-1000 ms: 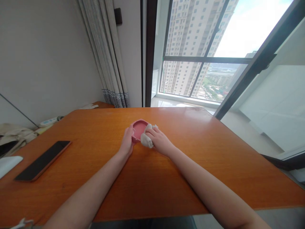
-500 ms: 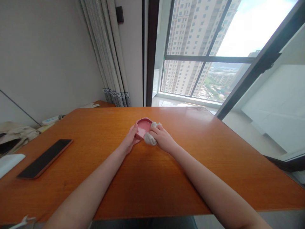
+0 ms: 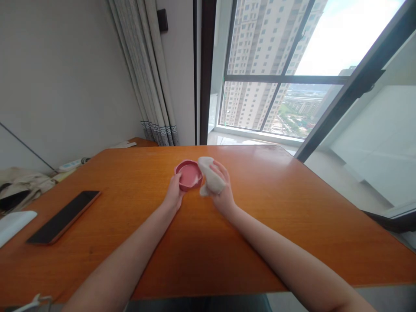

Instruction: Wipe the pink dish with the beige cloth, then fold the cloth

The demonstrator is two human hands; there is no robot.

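A shallow round pink dish point(image 3: 189, 174) with a raised, wavy rim is tilted so that its inside faces me. My left hand point(image 3: 174, 191) grips its lower left edge, the thumb over the rim and the other fingers mostly hidden underneath. Just right of the dish, my right hand point(image 3: 224, 188) is closed around a crumpled whitish cloth point(image 3: 211, 175). The cloth bulges out past the fingers toward the dish; whether it touches the rim I cannot tell. Both hands are over the middle of the wooden table point(image 3: 201, 242).
A dark phone point(image 3: 65, 216) lies on the table at the left, with a white object point(image 3: 16, 225) beside it at the edge. A power strip point(image 3: 69, 165) and a pale cloth bundle point(image 3: 22, 186) are beyond the left edge. Behind the table are a curtain point(image 3: 147, 78) and a window.
The cloth has come out of the dish and up to its right side, held in my right hand, which has turned. The dish has shifted slightly left with my left hand.
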